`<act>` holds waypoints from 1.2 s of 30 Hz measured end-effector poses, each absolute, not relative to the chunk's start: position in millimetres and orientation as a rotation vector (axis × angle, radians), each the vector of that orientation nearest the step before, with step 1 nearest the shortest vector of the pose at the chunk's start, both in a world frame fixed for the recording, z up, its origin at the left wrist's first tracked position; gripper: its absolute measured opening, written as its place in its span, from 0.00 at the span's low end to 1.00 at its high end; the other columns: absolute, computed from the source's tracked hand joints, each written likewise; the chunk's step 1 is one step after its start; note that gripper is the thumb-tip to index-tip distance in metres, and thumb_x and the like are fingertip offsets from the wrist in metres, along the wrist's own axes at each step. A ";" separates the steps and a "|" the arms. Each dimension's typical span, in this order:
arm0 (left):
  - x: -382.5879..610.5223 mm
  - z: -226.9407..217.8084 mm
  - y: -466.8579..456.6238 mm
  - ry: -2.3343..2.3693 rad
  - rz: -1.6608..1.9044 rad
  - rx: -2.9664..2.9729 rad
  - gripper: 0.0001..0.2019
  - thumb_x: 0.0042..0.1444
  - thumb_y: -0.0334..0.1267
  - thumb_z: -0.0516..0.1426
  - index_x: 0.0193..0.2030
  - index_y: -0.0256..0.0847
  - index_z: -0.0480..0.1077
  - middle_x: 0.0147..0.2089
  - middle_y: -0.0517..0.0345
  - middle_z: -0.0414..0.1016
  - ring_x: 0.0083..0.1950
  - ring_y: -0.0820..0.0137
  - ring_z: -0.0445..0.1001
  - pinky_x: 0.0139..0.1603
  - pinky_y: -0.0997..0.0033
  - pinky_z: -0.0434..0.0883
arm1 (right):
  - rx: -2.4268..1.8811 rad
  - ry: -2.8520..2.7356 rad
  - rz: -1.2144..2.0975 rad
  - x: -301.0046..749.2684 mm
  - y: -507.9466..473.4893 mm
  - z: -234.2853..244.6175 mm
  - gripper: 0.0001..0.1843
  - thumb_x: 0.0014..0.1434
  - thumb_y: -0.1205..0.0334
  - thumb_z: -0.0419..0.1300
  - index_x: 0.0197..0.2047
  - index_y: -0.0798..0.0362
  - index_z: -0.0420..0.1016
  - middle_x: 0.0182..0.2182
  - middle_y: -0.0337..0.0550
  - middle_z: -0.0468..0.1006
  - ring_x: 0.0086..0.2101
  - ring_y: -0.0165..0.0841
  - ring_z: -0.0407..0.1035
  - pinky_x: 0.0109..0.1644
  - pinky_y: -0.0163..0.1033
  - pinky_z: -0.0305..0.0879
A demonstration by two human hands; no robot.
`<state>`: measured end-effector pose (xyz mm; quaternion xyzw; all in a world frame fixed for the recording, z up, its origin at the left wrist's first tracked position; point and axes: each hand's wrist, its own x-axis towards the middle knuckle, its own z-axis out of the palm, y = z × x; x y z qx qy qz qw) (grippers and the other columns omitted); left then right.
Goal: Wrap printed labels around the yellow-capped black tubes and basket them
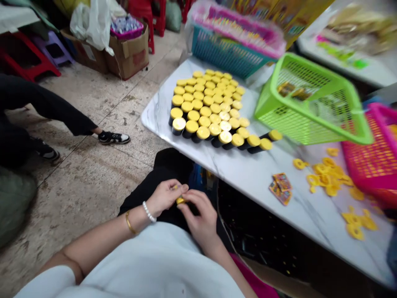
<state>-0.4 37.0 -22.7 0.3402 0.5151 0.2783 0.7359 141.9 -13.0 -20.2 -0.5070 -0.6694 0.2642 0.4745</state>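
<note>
Three plastic mesh baskets at your counter, listed by colour: one teal basket (226, 56), filled with pink-wrapped packs (238, 35); one lime-green basket (310, 124), tilted, with a few gold packets (287, 89) lying inside; one pink basket (372, 153) at the right edge, its contents blurred.

White marble-pattern counter (235, 178): one block of black jars with yellow lids (206, 103), upright and packed side by side, several showing a pale top instead of a yellow one, and a short row running off to the right. Loose yellow plastic pieces (328, 178) lie scattered right of the block, with a small pile of printed packets (281, 188) just beside them.

Your left hand (166, 196), wearing a gold bangle (130, 222) and a pearl bracelet (149, 211), is curled closed on one small yellow piece (180, 200). Your right hand (200, 219) pinches the same piece from the other side. The piece sits between both hands, over your lap and off the counter, partly hidden by your fingers. Its long axis looks roughly sideways, but its exact direction cannot be told.

Tiled floor (93, 103), left of you: one black-and-white sneaker (114, 138) on a nearby person, cardboard boxes (128, 54), one red stool (26, 56), one purple stool (52, 47).
</note>
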 end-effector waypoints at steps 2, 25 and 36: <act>4.4 -21.5 33.4 1.127 0.605 0.732 0.29 0.45 0.68 0.61 0.27 0.40 0.63 0.16 0.72 0.54 0.14 0.82 0.50 0.11 0.80 0.45 | -1.227 -1.689 0.619 141.1 -14.8 -16.1 0.11 0.58 0.73 0.63 0.41 0.48 0.78 0.40 0.46 0.78 0.40 0.37 0.76 0.44 0.41 0.77; 17.7 -9.1 29.7 0.951 0.549 0.693 0.31 0.44 0.60 0.67 0.46 0.37 0.71 0.17 0.73 0.55 0.14 0.86 0.42 0.17 0.80 0.39 | -1.659 -1.458 -0.460 369.8 203.5 159.6 0.18 0.57 0.54 0.66 0.49 0.52 0.77 0.38 0.45 0.77 0.31 0.35 0.72 0.39 0.43 0.71; 4.0 -29.6 37.0 1.020 0.467 0.688 0.31 0.42 0.62 0.67 0.41 0.36 0.73 0.18 0.73 0.53 0.16 0.85 0.44 0.18 0.79 0.40 | -2.164 -1.530 -0.029 343.5 48.5 60.0 0.10 0.56 0.55 0.63 0.27 0.50 0.81 0.28 0.43 0.80 0.30 0.36 0.72 0.36 0.40 0.65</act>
